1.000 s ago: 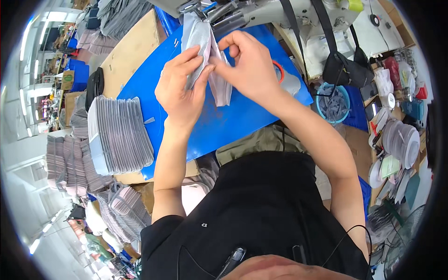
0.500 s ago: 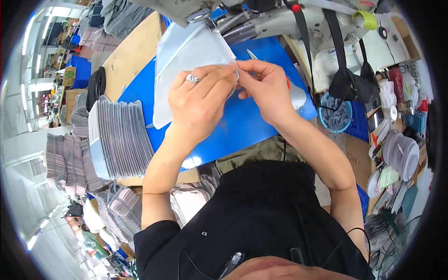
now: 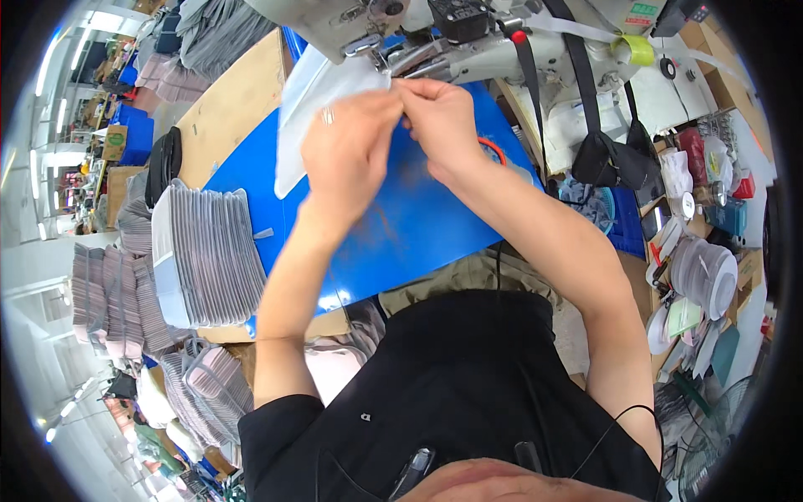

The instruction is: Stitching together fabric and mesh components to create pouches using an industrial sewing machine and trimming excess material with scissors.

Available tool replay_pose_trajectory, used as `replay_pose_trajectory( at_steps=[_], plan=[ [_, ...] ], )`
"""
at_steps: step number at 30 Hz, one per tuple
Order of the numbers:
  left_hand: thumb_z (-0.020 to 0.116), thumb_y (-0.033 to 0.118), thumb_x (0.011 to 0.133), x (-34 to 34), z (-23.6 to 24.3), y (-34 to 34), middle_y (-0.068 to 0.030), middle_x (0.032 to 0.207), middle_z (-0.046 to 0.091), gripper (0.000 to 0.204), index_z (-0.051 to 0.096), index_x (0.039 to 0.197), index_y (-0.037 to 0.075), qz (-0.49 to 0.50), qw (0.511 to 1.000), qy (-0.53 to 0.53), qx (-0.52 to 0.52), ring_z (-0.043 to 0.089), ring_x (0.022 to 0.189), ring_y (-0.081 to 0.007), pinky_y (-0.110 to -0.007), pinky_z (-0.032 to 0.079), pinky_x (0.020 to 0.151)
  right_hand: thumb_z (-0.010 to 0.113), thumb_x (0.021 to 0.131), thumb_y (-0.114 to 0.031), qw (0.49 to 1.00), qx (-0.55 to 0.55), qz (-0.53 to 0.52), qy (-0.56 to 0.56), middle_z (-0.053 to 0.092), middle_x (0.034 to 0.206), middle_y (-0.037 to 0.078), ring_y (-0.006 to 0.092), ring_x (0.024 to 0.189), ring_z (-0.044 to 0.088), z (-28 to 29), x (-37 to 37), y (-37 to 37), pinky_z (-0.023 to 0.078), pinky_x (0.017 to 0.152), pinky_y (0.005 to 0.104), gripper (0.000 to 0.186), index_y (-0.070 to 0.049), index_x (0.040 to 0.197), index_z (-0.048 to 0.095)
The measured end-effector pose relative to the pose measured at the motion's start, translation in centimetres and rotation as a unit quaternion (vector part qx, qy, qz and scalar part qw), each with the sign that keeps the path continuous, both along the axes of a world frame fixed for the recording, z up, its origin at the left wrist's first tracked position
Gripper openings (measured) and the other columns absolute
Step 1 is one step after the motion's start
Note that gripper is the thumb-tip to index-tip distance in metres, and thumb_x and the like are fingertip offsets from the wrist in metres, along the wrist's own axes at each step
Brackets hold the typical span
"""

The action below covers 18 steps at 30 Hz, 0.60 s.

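Note:
A white mesh fabric piece (image 3: pixel 298 130) lies under the sewing machine's foot (image 3: pixel 376 63) on a blue board (image 3: pixel 368 251). My left hand (image 3: pixel 350 142), blurred by motion and wearing a ring, is curled over the fabric's right edge. My right hand (image 3: pixel 439 125) has thumb and forefinger pinched at that edge, just below the foot, beside my left fingertips. Red-handled scissors (image 3: pixel 493 149) lie partly hidden behind my right wrist.
Stacked grey and pink pieces (image 3: pixel 205 251) stand at the board's left. A tan board (image 3: pixel 222 100) lies behind. Black straps and a pouch (image 3: pixel 611 159) hang at the right, above a blue basket (image 3: pixel 594 209) and spools (image 3: pixel 703 272).
The fabric, folded and upright a second ago, now lies spread to the left. Since half a second ago both hands have moved up toward the machine, and the fabric sits higher in the picture.

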<state>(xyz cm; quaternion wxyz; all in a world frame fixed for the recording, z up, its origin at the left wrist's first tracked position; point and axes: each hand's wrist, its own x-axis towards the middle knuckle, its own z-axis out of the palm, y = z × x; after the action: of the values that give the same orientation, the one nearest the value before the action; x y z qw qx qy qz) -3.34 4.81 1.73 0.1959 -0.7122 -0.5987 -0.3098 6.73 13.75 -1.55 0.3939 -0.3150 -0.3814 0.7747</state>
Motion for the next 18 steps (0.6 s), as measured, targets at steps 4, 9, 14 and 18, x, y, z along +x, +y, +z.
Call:
replay_pose_trajectory(
  at_steps=[4, 9, 14, 18],
  plan=[
    [0.081, 0.004, 0.082, 3.3, -5.5, -4.5, -0.0251, 0.138, 0.061, 0.059, 0.058, 0.136, -0.003, 0.032, 0.989, -0.137, 0.039, 0.061, 0.128, -0.0385, -0.044, 0.046, 0.11, 0.079, 0.086, -0.012, 1.0, 0.0, -0.025, 0.016, 0.074, 0.082, 0.009, 0.012, 0.064, 0.064, 0.1, -0.2, -0.2, 0.05, 0.056, 0.0246, 0.022, 0.008, 0.096, 0.075],
    [0.086, 0.017, 0.081, -2.0, -9.5, -4.1, -0.0148, 0.115, 0.065, 0.052, 0.06, 0.121, -0.003, 0.16, 0.907, -0.356, -0.157, 0.064, 0.104, -0.023, -0.034, 0.052, 0.09, 0.076, 0.091, -0.015, 1.0, 0.001, -0.006, 0.0, 0.075, 0.093, 0.009, 0.0146, 0.071, 0.072, 0.2, -0.4, -0.4, 0.048, 0.051, 0.0228, 0.023, 0.003, 0.103, 0.072],
    [0.068, -0.008, 0.078, -5.4, -5.3, -4.7, -0.0119, 0.107, 0.069, 0.024, 0.048, 0.069, 0.003, 0.058, 0.975, -0.157, -0.148, 0.059, 0.07, -0.0164, -0.028, 0.046, 0.062, 0.072, 0.09, -0.009, 1.0, -0.007, -0.01, 0.009, 0.075, 0.088, 0.013, 0.0187, 0.068, 0.075, 0.6, 0.2, -0.5, 0.053, 0.048, 0.0264, 0.018, 0.006, 0.1, 0.071],
    [0.064, -0.006, 0.075, -3.9, 0.9, -5.1, -0.0115, 0.133, 0.066, 0.012, 0.058, 0.074, 0.003, 0.045, 0.982, -0.03, -0.183, 0.071, 0.081, -0.0285, -0.036, 0.056, 0.072, 0.076, 0.086, -0.016, 0.998, 0.045, 0.026, -0.032, 0.076, 0.091, 0.012, 0.0195, 0.085, 0.076, 0.2, 0.9, -0.2, 0.058, 0.057, 0.0308, 0.028, 0.005, 0.103, 0.073]
  ],
)
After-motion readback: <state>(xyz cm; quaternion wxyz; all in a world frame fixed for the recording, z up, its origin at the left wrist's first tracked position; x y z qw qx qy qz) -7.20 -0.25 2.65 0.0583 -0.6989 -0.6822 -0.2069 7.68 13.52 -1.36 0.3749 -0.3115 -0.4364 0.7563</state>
